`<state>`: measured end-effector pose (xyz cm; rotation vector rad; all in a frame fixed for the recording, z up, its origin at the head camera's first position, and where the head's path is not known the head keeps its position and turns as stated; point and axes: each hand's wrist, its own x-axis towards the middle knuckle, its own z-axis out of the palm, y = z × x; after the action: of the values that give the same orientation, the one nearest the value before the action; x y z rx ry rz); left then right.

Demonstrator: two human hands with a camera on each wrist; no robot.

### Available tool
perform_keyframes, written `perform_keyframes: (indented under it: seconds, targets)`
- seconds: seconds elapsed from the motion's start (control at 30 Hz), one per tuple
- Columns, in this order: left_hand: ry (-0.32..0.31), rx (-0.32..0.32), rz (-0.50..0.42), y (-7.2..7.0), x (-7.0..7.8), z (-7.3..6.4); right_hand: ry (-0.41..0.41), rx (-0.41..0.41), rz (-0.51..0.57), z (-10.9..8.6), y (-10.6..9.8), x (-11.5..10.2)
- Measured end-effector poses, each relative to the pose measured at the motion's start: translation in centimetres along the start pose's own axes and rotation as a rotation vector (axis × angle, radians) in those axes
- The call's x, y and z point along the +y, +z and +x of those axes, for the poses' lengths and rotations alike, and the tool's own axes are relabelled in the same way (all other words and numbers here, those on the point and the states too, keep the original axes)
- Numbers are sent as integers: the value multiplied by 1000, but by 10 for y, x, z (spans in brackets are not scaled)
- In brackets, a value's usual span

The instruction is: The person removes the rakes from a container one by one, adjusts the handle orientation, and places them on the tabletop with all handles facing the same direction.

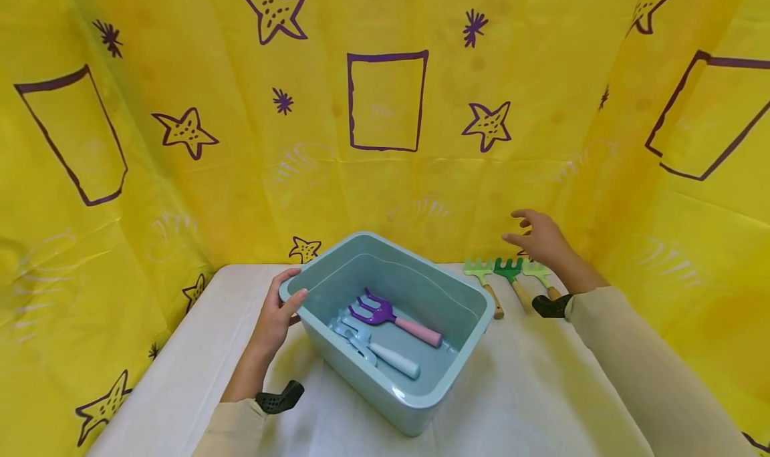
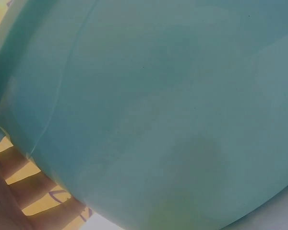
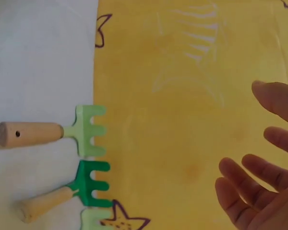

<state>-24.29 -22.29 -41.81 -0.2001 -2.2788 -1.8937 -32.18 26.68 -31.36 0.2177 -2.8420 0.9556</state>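
"What is nearest?"
"Two sleeves (image 1: pixel 656 370), ahead of one yellow sheet (image 1: pixel 385 190) and one white table (image 1: pixel 559 390)."
"Then?"
"One bin (image 1: pixel 367 383), mid-table."
"The two hands?"
"Well apart. The left hand (image 1: pixel 278 313) grips the bin's rim, thumb inside; the right hand (image 1: pixel 541 240), fingers spread and loosely bent, hangs above three rakes (image 1: pixel 484 276) at the table's back edge: two light green, one dark."
"Inside the bin?"
"One purple fork (image 1: pixel 380 312), one blue fork (image 1: pixel 391 358), and beside that one blue piece (image 1: pixel 363 352), its shape unclear."
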Motion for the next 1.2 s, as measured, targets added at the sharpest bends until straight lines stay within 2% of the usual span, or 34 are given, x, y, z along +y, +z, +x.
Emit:
perform_keyframes:
  seconds: [0.3,0.47,0.77,1.2]
  targets:
    - [1,0,-3,0,-1,0,-151,-11,-13,6,12,-36]
    - [13,-4,-15,-1,-1,2,-214,-56,20,11,17,-55]
    - [4,-7,-12,-1,-1,2,-280,-152,144,24,21,-90]
    - [11,-6,-8,-1,0,1,-372,-265,162,29,44,-126]
